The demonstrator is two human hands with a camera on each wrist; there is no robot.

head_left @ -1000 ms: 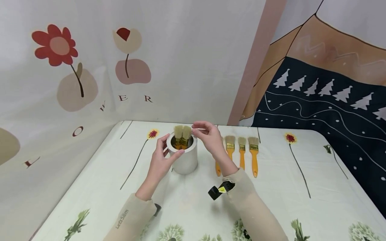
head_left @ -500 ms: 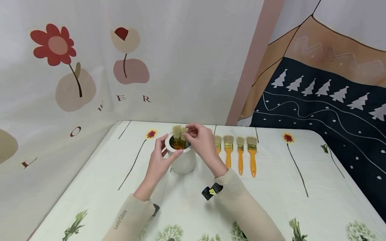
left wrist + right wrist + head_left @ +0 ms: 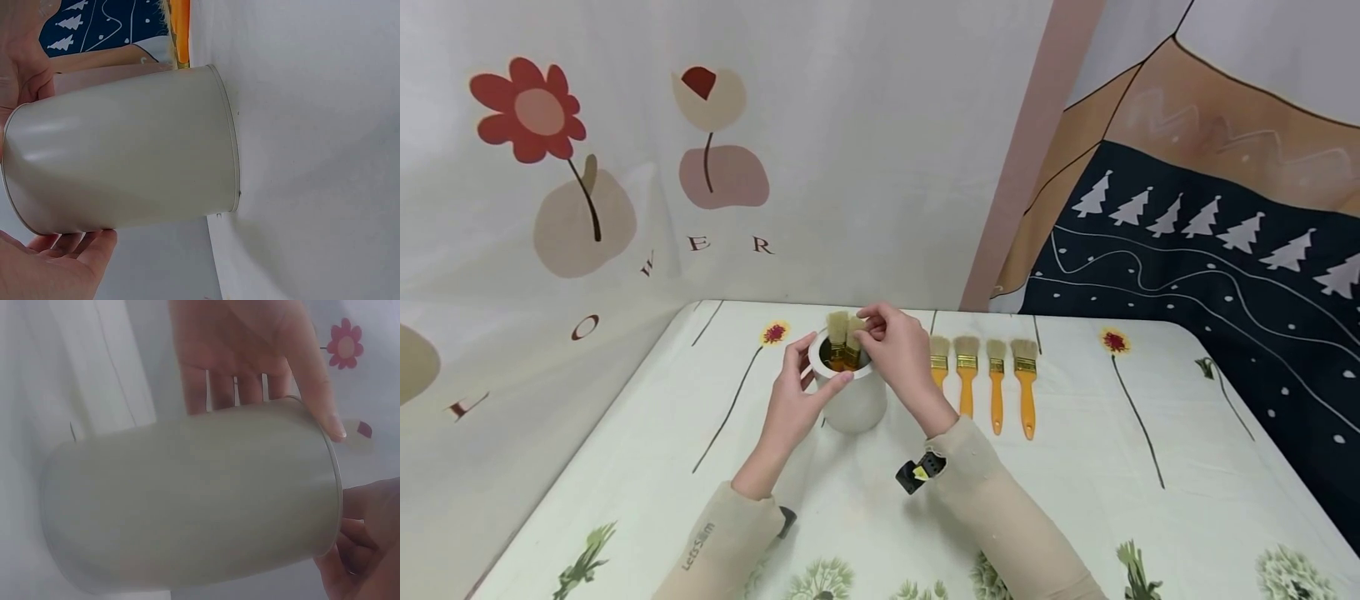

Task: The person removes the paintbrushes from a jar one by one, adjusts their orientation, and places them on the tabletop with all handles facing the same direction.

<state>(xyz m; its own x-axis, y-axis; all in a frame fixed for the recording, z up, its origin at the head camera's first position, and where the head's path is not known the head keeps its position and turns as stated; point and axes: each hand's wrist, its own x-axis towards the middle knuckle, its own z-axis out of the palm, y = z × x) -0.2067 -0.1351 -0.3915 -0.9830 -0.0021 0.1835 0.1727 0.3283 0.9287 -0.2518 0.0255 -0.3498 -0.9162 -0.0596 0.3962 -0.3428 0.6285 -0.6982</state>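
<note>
A whitish, round canister (image 3: 853,406) stands upright on the table, with two paintbrushes in it, bristles up. Their handles are hidden inside. My left hand (image 3: 793,398) holds the canister near its top from the left, thumb on the near side of the rim; the right wrist view shows this hand's fingers (image 3: 250,390) against the wall. Above the rim's right side, my right hand (image 3: 904,352) pinches the bristles of the right-hand paintbrush (image 3: 852,350). Beside it the other paintbrush (image 3: 837,327) leans free of the fingers.
To the right of the canister, several orange-handled paintbrushes (image 3: 1026,379) lie in a row, bristles away from me. My right forearm partly covers the nearest ones. A flower-printed cloth (image 3: 1075,500) covers the table, and a printed curtain (image 3: 865,167) hangs behind it.
My right hand has moved left over the canister's rim, and the right-hand paintbrush has shifted left towards the other one. My left hand keeps its hold.
</note>
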